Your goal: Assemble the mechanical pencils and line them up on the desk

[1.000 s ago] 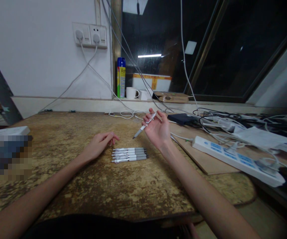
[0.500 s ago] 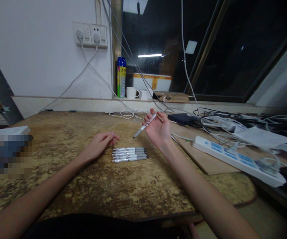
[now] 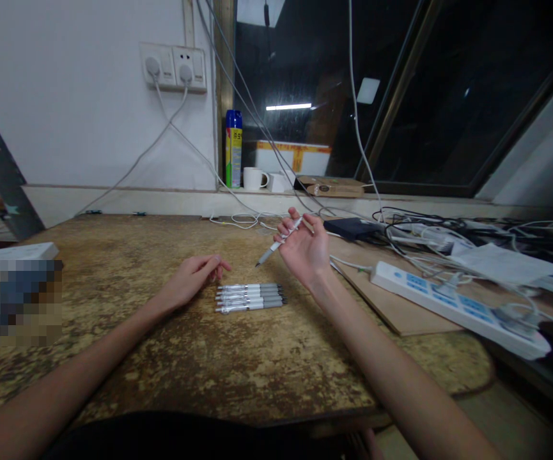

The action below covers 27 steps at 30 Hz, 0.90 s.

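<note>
Worn wooden table [image 3: 127,255] is set under a dark window [image 3: 401,89]. Right of the pen row [image 3: 250,297], a power strip [image 3: 453,306] is laid. Left hand [image 3: 192,278] is rested loosely curled, empty, just left of the row. Right hand [image 3: 305,246] is raised behind it, fingers pinched on a pen [image 3: 279,241].

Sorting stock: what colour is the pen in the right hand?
White with a grey tip end, pen, head view.

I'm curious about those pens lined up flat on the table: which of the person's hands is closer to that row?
Left. The left hand rests on the table just beside the row of pens. The right hand is raised behind the row, holding a separate pen.
</note>
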Each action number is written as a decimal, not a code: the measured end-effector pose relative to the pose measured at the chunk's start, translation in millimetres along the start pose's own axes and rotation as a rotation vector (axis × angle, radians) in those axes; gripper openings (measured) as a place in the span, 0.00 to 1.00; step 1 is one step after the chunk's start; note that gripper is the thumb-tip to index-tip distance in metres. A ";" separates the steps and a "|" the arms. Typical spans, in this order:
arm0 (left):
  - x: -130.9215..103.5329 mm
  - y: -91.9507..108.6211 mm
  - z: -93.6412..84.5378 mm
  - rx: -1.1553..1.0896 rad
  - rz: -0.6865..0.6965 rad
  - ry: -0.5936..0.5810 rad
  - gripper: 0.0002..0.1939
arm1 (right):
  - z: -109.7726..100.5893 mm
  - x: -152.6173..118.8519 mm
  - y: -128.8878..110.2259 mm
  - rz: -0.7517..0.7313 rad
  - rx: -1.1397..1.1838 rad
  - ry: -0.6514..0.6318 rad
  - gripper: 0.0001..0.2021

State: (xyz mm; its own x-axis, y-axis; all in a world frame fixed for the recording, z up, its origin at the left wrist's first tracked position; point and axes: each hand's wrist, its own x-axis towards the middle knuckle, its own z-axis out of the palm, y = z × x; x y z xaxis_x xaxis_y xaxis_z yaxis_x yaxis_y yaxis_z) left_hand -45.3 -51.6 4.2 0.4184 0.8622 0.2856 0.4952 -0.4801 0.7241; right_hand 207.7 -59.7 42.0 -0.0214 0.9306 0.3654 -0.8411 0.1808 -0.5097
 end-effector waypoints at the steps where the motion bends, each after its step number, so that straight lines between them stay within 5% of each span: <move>1: -0.1 0.3 0.0 -0.001 0.002 -0.001 0.28 | 0.2 -0.2 -0.3 -0.003 -0.013 -0.001 0.10; 27: -0.5 4.4 -0.2 -0.012 0.016 -0.020 0.27 | 10.5 -1.8 3.6 -0.055 -0.275 -0.013 0.11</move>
State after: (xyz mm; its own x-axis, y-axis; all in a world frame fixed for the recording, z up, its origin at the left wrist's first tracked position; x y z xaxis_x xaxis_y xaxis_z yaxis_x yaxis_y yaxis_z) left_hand -43.5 -54.1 7.3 0.4415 0.8508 0.2848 0.4789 -0.4919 0.7271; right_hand 199.1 -64.1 47.6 0.0124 0.9132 0.4073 -0.6627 0.3125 -0.6805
